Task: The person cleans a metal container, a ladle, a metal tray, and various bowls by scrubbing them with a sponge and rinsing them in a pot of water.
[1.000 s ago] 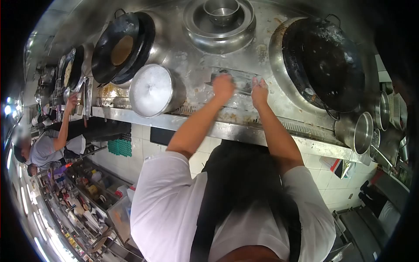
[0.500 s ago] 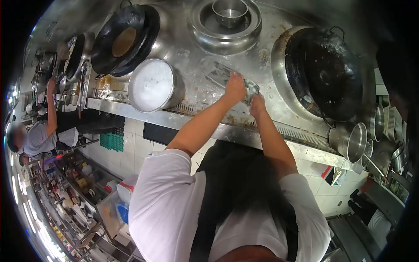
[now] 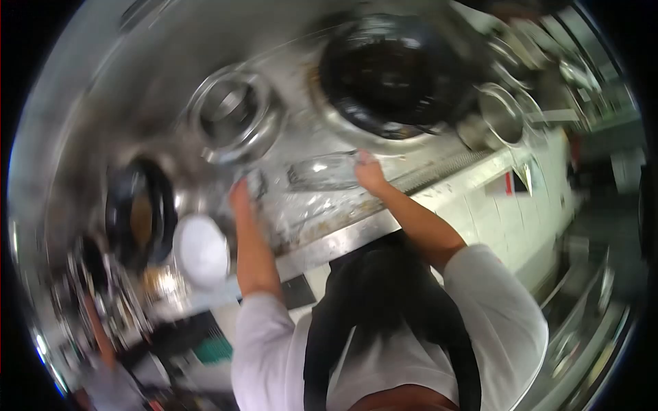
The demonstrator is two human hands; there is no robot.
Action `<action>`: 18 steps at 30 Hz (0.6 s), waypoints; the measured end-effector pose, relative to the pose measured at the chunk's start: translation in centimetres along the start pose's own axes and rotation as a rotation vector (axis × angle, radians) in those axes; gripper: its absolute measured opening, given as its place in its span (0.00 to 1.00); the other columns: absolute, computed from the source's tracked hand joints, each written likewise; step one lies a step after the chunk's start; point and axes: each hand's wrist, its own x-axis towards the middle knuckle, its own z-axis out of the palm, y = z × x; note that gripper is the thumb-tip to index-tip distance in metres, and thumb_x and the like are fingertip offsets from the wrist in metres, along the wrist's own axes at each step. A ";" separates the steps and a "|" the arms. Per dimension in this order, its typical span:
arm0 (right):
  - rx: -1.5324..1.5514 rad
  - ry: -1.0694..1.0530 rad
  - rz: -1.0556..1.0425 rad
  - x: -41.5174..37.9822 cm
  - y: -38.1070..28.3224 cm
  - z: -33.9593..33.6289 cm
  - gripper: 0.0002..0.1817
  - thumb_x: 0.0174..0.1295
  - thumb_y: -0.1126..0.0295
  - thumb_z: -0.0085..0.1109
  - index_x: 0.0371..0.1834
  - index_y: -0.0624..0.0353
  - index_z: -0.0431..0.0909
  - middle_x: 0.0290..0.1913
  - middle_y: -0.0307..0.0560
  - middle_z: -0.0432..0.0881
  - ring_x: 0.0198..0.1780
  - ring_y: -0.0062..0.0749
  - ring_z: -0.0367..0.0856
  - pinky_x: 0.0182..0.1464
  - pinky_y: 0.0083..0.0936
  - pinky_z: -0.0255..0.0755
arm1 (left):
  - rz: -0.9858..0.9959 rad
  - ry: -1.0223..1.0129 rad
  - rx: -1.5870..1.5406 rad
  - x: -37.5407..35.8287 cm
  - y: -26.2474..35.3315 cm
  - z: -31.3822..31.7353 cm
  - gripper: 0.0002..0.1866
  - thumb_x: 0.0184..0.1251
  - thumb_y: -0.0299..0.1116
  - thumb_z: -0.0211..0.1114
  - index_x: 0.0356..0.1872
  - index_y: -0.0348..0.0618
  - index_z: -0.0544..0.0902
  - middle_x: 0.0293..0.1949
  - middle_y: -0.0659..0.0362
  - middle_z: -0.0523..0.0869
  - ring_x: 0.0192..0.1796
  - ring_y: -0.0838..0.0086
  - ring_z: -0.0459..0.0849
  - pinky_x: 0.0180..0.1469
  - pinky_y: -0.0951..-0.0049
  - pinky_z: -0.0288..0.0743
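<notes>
My right hand (image 3: 369, 172) is closed on the right end of a long, shiny object (image 3: 322, 171), which lies over the steel stove top (image 3: 312, 209). Whether the object is metal or clear plastic, I cannot tell. Further left, my left hand (image 3: 240, 195) is blurred but looks closed, with a small shiny piece (image 3: 256, 183) at its fingers that I cannot make out. The two hands are well apart. A steel pot (image 3: 229, 113) sits in a round burner ring behind them.
A large black wok (image 3: 387, 75) is behind my right hand. A white-topped round container (image 3: 201, 251) and another wok (image 3: 140, 216) are at the left. Steel pots (image 3: 502, 115) stand at the right. A co-worker's arm (image 3: 99, 332) shows at the lower left.
My hands, close together before, have moved apart: the left one to the left, the right one staying with the long object. The whole view has turned and is blurred.
</notes>
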 end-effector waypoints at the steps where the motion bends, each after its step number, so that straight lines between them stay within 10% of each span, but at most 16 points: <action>1: 0.017 -0.018 0.097 0.3 -0.6 -1.6 0.30 0.65 0.57 0.57 0.63 0.67 0.68 0.51 0.55 0.81 0.51 0.39 0.78 0.53 0.33 0.71 | -0.104 0.082 -0.448 -1.0 0.9 -0.1 0.25 0.67 0.46 0.56 0.56 0.34 0.78 0.50 0.53 0.84 0.50 0.60 0.83 0.57 0.63 0.74; 8: 0.636 0.007 0.435 1.5 -2.6 -3.4 0.37 0.65 0.56 0.60 0.71 0.68 0.60 0.62 0.57 0.74 0.61 0.40 0.73 0.61 0.29 0.67 | -0.181 -0.153 -0.814 -11.4 8.8 3.8 0.26 0.66 0.46 0.55 0.58 0.37 0.73 0.56 0.50 0.77 0.57 0.55 0.78 0.56 0.52 0.75; 13: 0.719 0.002 0.415 -0.5 -6.7 -6.2 0.34 0.65 0.58 0.58 0.70 0.66 0.61 0.65 0.60 0.70 0.65 0.42 0.71 0.65 0.30 0.65 | 0.346 -0.118 -0.431 -16.5 13.3 11.0 0.30 0.67 0.46 0.60 0.64 0.36 0.68 0.61 0.49 0.74 0.59 0.55 0.76 0.60 0.54 0.72; 18: 0.971 0.275 0.316 -1.0 -7.8 -18.1 0.29 0.62 0.76 0.54 0.68 0.68 0.62 0.65 0.55 0.72 0.64 0.37 0.71 0.63 0.27 0.68 | 0.056 -0.417 -0.770 -14.9 16.5 11.5 0.32 0.67 0.43 0.65 0.66 0.36 0.67 0.61 0.52 0.75 0.61 0.61 0.74 0.62 0.62 0.69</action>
